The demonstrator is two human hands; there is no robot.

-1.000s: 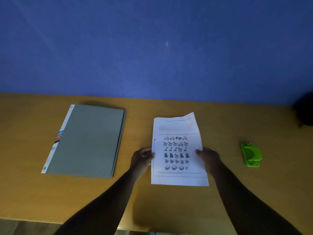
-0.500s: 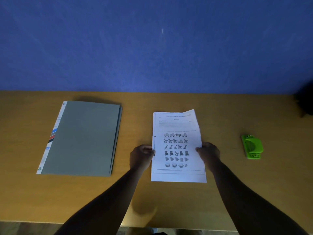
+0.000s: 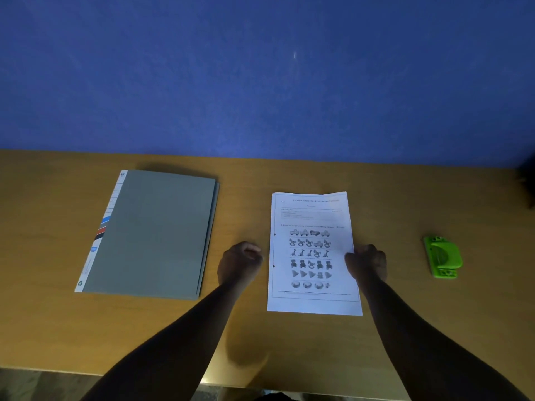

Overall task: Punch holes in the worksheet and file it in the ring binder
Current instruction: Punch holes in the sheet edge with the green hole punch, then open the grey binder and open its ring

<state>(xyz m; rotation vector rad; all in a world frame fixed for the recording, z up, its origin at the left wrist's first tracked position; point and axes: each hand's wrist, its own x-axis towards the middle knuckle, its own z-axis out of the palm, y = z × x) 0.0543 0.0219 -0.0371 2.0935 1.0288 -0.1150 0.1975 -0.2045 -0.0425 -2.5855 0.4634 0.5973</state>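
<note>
Item: worksheet [image 3: 314,256]. Lies flat on the counter [image 3: 405,328], printed side up, between the binder and the punch. Two dark dots show on its left margin; I judge them to be punched holes, so the punching step looks done.

Item: my left hand [image 3: 241,263]. Sits just beside the sheet's left edge, fingers curled. It appears clear of the paper and holds nothing that I can see.

Item: my right hand [image 3: 367,263]. Rests at the sheet's right edge, fingers curled, thumb side overlapping the margin. Whether it pinches the paper or only lies against it, I cannot tell.

Item: ring binder [image 3: 150,235]. Grey cover closed, flat on the counter, well to the left of the sheet.

Item: green hole punch [image 3: 442,257]. Stands alone on the right, apart from my right hand.

Step in hand, as I judge it: sheet set down, filing not begun.

Next move calls for: opening the binder cover, parting the rings, then bringing the holed margin over so both holes meet the prongs.
</note>
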